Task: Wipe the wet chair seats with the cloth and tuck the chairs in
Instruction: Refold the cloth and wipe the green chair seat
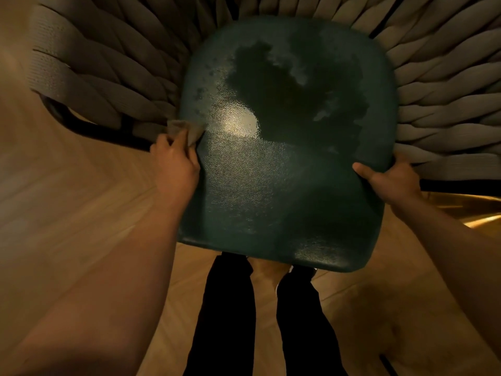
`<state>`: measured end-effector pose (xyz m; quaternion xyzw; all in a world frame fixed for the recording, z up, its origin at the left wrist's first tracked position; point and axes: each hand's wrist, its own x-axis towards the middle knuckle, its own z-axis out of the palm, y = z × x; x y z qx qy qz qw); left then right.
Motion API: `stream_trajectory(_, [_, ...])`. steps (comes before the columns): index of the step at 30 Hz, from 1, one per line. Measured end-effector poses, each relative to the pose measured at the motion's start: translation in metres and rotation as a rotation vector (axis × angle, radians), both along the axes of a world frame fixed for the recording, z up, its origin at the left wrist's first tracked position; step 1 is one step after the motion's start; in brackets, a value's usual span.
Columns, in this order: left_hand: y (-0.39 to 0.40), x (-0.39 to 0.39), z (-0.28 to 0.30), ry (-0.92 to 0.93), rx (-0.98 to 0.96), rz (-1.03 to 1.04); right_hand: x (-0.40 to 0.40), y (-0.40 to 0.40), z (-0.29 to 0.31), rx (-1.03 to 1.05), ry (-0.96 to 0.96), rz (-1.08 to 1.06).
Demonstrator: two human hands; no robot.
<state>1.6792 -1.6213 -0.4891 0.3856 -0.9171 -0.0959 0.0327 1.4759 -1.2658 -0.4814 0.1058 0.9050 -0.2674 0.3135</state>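
Gripping seat [284, 185] between both hands, seemingly to steady it. Left hand [174, 164] pinching cloth [184, 130]; right hand [390, 177] clasping edge.

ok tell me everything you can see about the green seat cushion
The seat cushion is a dark green, rounded-square pad with a pebbled, leather-like skin. A dark pool of water lies across its middle and far part, with droplets toward the left edge and a bright glare spot beside the pool. Its near edge juts out over the person's legs. The left hand, pinching a cloth, touches its left edge; the right hand grips its right edge, thumb on top. Woven rope chair sides surround it.
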Motion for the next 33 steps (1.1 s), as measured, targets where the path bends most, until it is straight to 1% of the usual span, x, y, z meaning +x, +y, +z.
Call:
stream_trajectory(2, [0.003,-0.004,-0.003,0.008,0.055,0.026,0.001,0.000,0.002,-0.035,0.002,-0.014])
stream_trajectory(4, [0.008,-0.010,-0.001,0.057,0.099,0.036,0.002,0.001,0.004,-0.090,-0.016,-0.066])
stream_trajectory(8, [0.035,-0.030,0.003,0.113,0.100,-0.071,-0.001,0.010,0.005,-0.261,-0.080,-0.232])
stream_trajectory(11, [0.065,-0.047,0.005,0.149,0.120,-0.138,-0.002,0.012,0.010,-0.346,-0.128,-0.276])
stream_trajectory(14, [0.093,-0.065,0.002,0.140,0.193,-0.196,-0.008,0.019,0.005,-0.354,-0.155,-0.342])
stream_trajectory(17, [0.131,-0.085,0.000,0.091,0.271,-0.288,-0.011,0.024,-0.002,-0.391,-0.183,-0.372])
stream_trajectory(21, [0.192,-0.110,0.005,0.020,0.317,-0.346,-0.007,0.026,-0.002,-0.422,-0.183,-0.429])
stream_trajectory(26, [0.260,-0.135,0.007,0.011,0.406,-0.438,-0.005,0.017,0.009,-0.438,-0.192,-0.435])
stream_trajectory(28, [0.281,-0.145,0.004,-0.002,0.430,-0.519,-0.005,0.015,0.008,-0.429,-0.184,-0.430])
stream_trajectory(30, [0.294,-0.154,0.000,-0.037,0.397,-0.642,-0.003,0.016,0.003,-0.432,-0.163,-0.434])
stream_trajectory(33, [0.294,-0.154,0.004,-0.071,0.266,-0.697,-0.001,0.016,-0.002,-0.423,-0.138,-0.442])
